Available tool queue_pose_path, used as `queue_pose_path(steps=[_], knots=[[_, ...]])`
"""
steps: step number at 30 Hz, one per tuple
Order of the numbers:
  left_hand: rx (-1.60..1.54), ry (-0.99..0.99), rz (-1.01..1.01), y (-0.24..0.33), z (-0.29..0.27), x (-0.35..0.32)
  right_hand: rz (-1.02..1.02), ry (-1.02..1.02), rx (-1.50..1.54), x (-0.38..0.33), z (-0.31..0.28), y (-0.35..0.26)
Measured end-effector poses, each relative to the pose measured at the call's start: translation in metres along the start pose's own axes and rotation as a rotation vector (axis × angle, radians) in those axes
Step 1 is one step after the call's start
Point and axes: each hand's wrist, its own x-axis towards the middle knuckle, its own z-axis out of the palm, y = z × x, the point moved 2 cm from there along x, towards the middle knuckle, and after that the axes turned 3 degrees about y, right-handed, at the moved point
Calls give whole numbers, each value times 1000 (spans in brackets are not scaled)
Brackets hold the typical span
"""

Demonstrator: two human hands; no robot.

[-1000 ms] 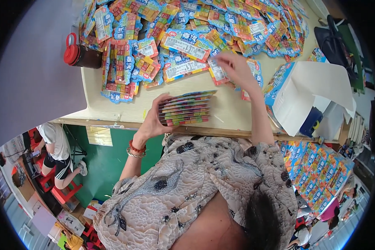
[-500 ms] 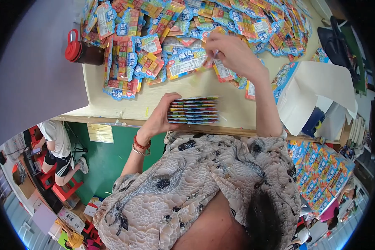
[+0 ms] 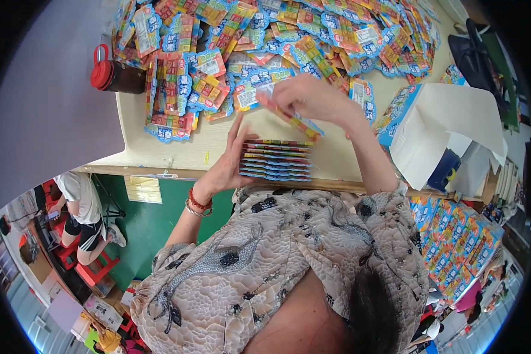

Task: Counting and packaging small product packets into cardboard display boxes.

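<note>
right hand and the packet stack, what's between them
In the head view, the blurred packet held by the right hand slants there, with a strip of bare table showing between it and the stack.

hands [image 3: 225,165]: 2 | packet stack [image 3: 276,160]: 1 | heaped packets [image 3: 310,56]: uncountable | bottle [image 3: 124,78]: 1
</note>
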Motion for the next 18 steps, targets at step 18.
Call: queue_pose_path(steps=[18], knots=[[490,-13,-45,26,-2,8,-31,96,-941,20,60,42]])
